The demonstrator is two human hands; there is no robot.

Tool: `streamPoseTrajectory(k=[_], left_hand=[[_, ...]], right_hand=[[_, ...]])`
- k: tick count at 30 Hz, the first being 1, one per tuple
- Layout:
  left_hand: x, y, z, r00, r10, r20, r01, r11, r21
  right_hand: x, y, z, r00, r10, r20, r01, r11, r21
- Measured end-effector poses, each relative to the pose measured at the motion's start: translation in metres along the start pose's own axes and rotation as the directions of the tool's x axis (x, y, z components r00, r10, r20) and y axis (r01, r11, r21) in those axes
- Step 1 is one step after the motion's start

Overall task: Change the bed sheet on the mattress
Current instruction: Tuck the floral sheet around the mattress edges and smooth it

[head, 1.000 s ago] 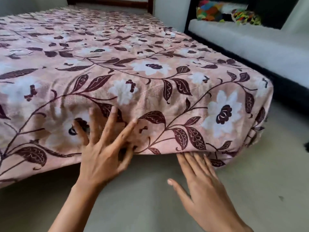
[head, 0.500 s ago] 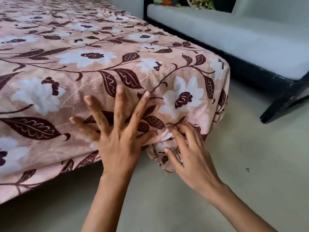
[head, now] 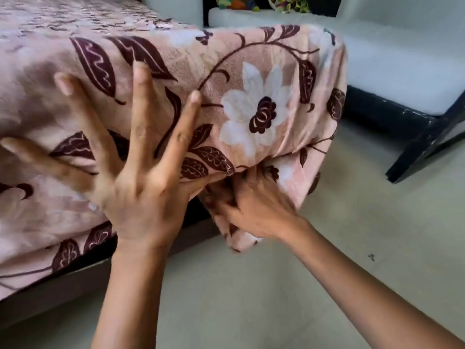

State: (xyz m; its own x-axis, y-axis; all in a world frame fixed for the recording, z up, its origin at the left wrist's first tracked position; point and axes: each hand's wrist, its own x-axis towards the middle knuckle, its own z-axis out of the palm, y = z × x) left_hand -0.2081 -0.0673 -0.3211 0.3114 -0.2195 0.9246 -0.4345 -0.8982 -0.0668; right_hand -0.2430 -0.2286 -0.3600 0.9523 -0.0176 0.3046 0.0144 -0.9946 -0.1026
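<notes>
Left hand (head: 141,197), fingers spread wide, presses flat against the mattress side, pinning the bed sheet (head: 251,71) taut while, beside it, the right hand (head: 254,207) bunches loose corner fabric, apparently to tuck it underneath.

View: one head camera, wide-angle
Facing: forward and down, toward the bed (head: 37,102) corner
Nearness: close; both forearms enter from the bottom edge
Background: floor (head: 377,235) right, sofa (head: 402,59) behind
Shared views: none
</notes>
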Motion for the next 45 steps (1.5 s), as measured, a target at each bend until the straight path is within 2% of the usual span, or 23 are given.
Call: streamPoseTrajectory(k=[3, 5, 8, 10, 14, 17, 20, 22, 25, 30, 34, 37, 39, 40, 41, 42, 45], left_hand=[[0.001, 0.004, -0.001, 0.999, -0.039, -0.011, 0.039, 0.998, 0.057], [-0.017, 0.008, 0.002, 0.999, -0.036, 0.033, 0.034, 0.996, 0.082], [-0.040, 0.007, 0.008, 0.997, 0.000, 0.080, -0.006, 0.998, 0.066], [-0.044, 0.006, 0.008, 0.994, -0.004, 0.105, 0.001, 1.000, 0.025], [-0.047, 0.013, 0.003, 0.989, -0.048, 0.140, 0.048, 0.999, 0.009], [-0.039, 0.028, 0.001, 0.973, -0.092, 0.211, 0.106, 0.993, -0.055], [-0.019, 0.052, 0.008, 0.959, 0.041, 0.281, -0.012, 0.994, -0.106], [-0.003, 0.073, 0.016, 0.942, 0.182, 0.283, -0.166, 0.983, -0.079], [0.011, 0.093, 0.030, 0.873, 0.377, 0.307, -0.381, 0.923, -0.050], [0.014, 0.095, 0.042, 0.822, 0.485, 0.300, -0.519, 0.854, 0.041], [0.041, 0.090, 0.033, 0.830, 0.506, 0.235, -0.525, 0.851, 0.020], [0.052, 0.089, 0.029, 0.828, 0.526, 0.195, -0.542, 0.839, 0.040], [0.052, 0.087, 0.030, 0.823, 0.539, 0.181, -0.555, 0.830, 0.055], [0.049, 0.087, 0.031, 0.816, 0.548, 0.186, -0.565, 0.823, 0.056], [0.046, 0.087, 0.032, 0.807, 0.558, 0.195, -0.576, 0.815, 0.051], [0.041, 0.088, 0.033, 0.798, 0.567, 0.204, -0.586, 0.809, 0.045], [0.028, 0.088, 0.038, 0.775, 0.581, 0.251, -0.607, 0.794, 0.038]], right_hand=[[0.004, -0.010, -0.002, 0.997, -0.016, 0.074, 0.012, 0.999, 0.045], [-0.028, -0.009, -0.009, 0.986, -0.085, 0.147, 0.082, 0.996, 0.024], [-0.088, 0.001, -0.013, 0.989, -0.136, 0.059, 0.132, 0.989, 0.068], [-0.125, 0.011, -0.003, 0.997, -0.073, -0.031, 0.077, 0.985, 0.156], [-0.153, 0.027, 0.016, 0.986, 0.136, -0.092, -0.110, 0.964, 0.243], [-0.142, 0.032, 0.019, 0.985, 0.126, -0.121, -0.102, 0.978, 0.184], [-0.130, 0.035, 0.016, 0.981, 0.091, -0.168, -0.065, 0.986, 0.154], [-0.125, 0.038, 0.014, 0.979, 0.088, -0.183, -0.060, 0.986, 0.153], [-0.126, 0.039, 0.013, 0.984, 0.070, -0.166, -0.044, 0.987, 0.152], [-0.117, 0.055, 0.013, 0.994, -0.023, -0.104, 0.039, 0.987, 0.153], [-0.062, 0.069, 0.008, 0.993, -0.106, -0.059, 0.111, 0.989, 0.099], [0.005, 0.065, -0.020, 0.994, -0.033, 0.102, 0.014, 0.983, 0.180], [0.045, 0.064, -0.026, 0.927, -0.003, 0.374, -0.013, 0.999, 0.041], [0.054, 0.064, -0.030, 0.885, -0.001, 0.466, 0.001, 1.000, 0.000], [0.052, 0.063, -0.030, 0.876, -0.010, 0.483, 0.002, 1.000, 0.017], [0.039, 0.065, -0.028, 0.898, -0.022, 0.440, -0.012, 0.997, 0.073], [-0.034, 0.065, -0.028, 0.987, -0.032, 0.160, 0.003, 0.984, 0.176]])
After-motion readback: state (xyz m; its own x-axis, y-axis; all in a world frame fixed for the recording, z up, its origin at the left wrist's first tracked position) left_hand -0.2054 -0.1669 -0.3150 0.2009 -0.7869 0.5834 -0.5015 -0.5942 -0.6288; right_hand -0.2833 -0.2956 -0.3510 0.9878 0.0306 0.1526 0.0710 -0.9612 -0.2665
